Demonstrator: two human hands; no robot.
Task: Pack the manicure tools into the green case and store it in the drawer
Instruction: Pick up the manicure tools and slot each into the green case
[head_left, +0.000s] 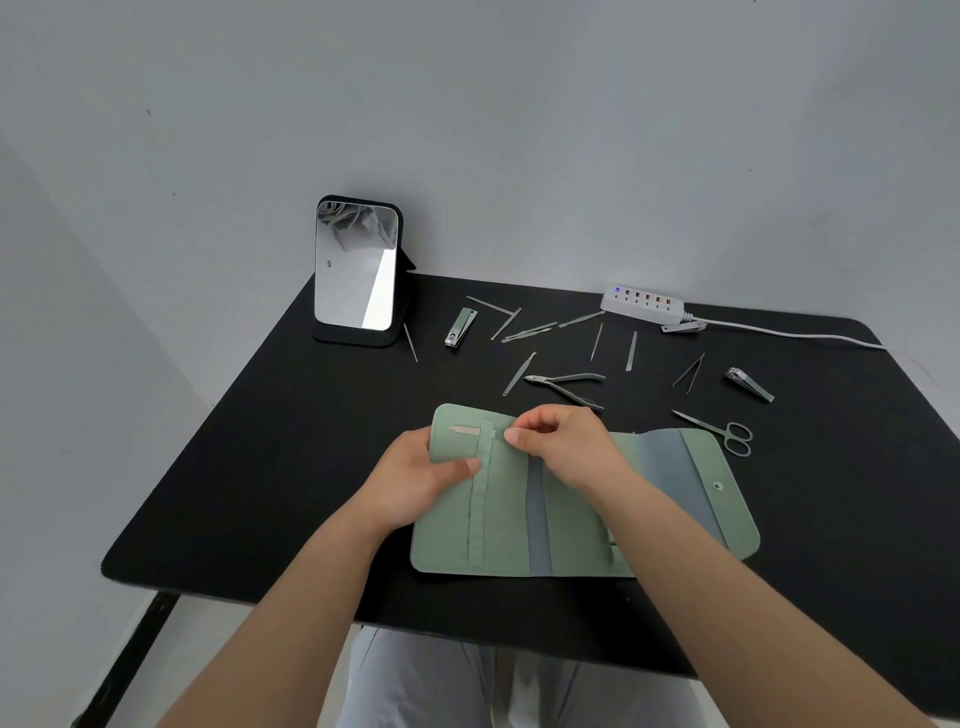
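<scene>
The green case (571, 525) lies unfolded on the black table (260, 467). My left hand (415, 478) grips its left edge, thumb on the elastic strip. My right hand (561, 441) pinches the end of a thin metal tool (465, 431) that lies under the top loop of the strip. Loose on the table behind the case lie nippers (566, 384), scissors (722, 431), tweezers (690, 371), a nail clipper (460, 327), a larger clipper (749, 383) and several thin picks and files (524, 331). No drawer is in view.
A standing mirror (356, 267) is at the back left of the table. A white power strip (644, 301) with its cable lies at the back right, a small clipper (683, 327) beside it. A grey wall is behind the table.
</scene>
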